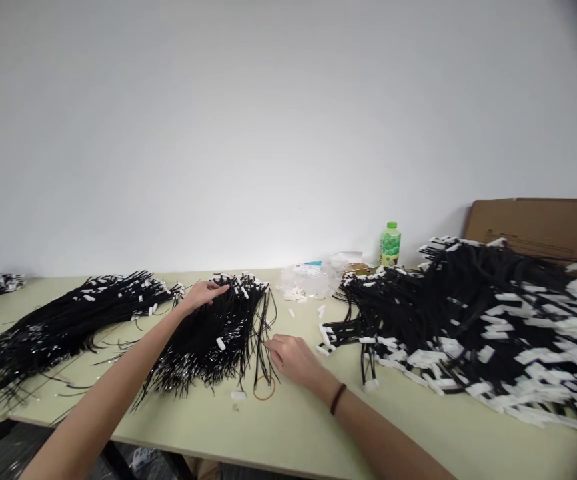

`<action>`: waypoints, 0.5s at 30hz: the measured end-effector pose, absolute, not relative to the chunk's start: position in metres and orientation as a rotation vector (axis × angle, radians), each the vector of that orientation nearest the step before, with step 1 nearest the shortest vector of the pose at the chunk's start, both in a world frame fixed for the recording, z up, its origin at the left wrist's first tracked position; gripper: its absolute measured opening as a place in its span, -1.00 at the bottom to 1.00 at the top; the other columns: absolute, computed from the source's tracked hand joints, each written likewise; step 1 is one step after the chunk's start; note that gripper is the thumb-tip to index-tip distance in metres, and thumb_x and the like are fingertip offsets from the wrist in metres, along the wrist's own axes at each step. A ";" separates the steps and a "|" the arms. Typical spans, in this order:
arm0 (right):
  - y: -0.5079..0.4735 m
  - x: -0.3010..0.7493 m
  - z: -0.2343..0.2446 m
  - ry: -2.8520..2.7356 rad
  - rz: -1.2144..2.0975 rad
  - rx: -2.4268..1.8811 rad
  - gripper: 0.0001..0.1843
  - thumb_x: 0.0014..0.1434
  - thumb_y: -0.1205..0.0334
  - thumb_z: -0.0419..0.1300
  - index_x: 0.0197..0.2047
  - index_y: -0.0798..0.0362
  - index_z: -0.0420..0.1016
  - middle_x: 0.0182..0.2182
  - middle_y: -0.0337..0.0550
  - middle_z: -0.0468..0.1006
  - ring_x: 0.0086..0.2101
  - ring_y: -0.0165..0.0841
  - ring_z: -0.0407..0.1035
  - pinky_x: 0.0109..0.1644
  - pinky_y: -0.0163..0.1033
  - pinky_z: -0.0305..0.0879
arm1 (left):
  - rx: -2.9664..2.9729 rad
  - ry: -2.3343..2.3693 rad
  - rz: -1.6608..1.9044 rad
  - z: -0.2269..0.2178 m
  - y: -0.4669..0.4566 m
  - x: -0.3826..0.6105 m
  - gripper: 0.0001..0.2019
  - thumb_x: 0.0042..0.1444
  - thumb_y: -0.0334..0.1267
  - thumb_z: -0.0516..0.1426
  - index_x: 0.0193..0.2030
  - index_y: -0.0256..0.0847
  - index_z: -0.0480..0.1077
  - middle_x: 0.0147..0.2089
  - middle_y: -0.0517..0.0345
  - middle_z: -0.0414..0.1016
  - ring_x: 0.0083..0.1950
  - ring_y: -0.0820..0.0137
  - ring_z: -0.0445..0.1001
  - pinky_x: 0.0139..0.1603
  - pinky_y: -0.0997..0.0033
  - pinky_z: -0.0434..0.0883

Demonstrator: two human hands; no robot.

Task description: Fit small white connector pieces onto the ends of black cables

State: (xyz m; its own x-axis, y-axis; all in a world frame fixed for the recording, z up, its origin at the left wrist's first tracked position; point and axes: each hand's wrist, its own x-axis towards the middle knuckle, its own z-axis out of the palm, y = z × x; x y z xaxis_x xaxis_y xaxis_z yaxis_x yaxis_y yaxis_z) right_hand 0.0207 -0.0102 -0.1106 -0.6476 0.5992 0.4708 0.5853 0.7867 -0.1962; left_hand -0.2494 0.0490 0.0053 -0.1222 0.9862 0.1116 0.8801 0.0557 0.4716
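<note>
My left hand (205, 294) rests on the upper end of the middle bundle of black wires (213, 340), its fingers stretched out over the white connectors there. My right hand (292, 357) is closed, thumb and fingertips together at a few loose black wires (262, 333) beside that bundle's right edge; the exact grip is small and partly hidden. Below these wires lies a tan rubber band (265, 389). A white tag (239, 395) sits left of the band.
Another wire bundle (83, 307) lies left, and a large heap of black wires with white ends (443, 313) covers the right. Behind are a clear plastic bag (313, 279), a green bottle (390, 245) and a cardboard box (543, 227). The table's front edge (193, 450) is near me.
</note>
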 end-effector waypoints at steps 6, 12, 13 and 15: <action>-0.010 0.018 -0.110 -2.447 0.014 -0.874 -0.78 0.17 0.44 -0.06 -0.30 0.06 0.38 -0.42 -0.22 0.41 -0.36 -0.44 0.31 -0.36 -0.36 0.06 | 1.492 1.763 0.829 0.022 0.068 -0.270 -0.17 -0.19 0.41 -0.18 -0.12 -0.31 0.40 -0.12 -0.18 0.52 -0.25 0.23 0.51 -0.41 0.42 0.36; -0.009 0.018 -0.112 -2.435 -0.012 -0.878 -0.80 0.14 0.45 -0.05 -0.33 0.05 0.36 -0.43 -0.24 0.41 -0.38 -0.45 0.30 -0.37 -0.35 0.03 | 1.446 1.958 1.038 -0.003 0.112 -0.261 -0.40 -0.05 0.23 -0.10 -0.23 -0.30 0.39 -0.14 -0.14 0.50 -0.30 0.27 0.51 -0.42 0.42 0.36; -0.009 0.018 -0.112 -2.434 -0.020 -0.879 -0.81 0.14 0.45 -0.05 -0.34 0.05 0.35 -0.43 -0.25 0.41 -0.38 -0.45 0.30 -0.38 -0.35 0.03 | 1.452 2.014 1.052 -0.008 0.119 -0.257 -0.48 -0.06 0.15 -0.02 -0.23 -0.30 0.39 -0.13 -0.15 0.49 -0.28 0.24 0.51 -0.41 0.41 0.36; -0.008 0.017 -0.112 -2.434 -0.036 -0.879 -0.82 0.13 0.44 -0.03 -0.36 0.05 0.34 -0.43 -0.26 0.41 -0.39 -0.45 0.30 -0.38 -0.35 0.03 | 1.471 2.130 1.082 -0.018 0.133 -0.250 -0.61 -0.15 -0.05 0.13 -0.24 -0.31 0.38 -0.08 -0.22 0.45 -0.17 0.14 0.48 -0.34 0.38 0.35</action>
State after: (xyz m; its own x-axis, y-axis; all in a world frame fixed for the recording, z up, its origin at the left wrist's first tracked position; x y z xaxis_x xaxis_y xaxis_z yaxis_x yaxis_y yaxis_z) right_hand 0.0168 -0.0078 -0.1119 -0.6370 0.5840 0.5032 0.5987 0.7860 -0.1543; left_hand -0.2501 0.1328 -0.0179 -0.4094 0.9011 0.1430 0.6467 0.1760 0.7421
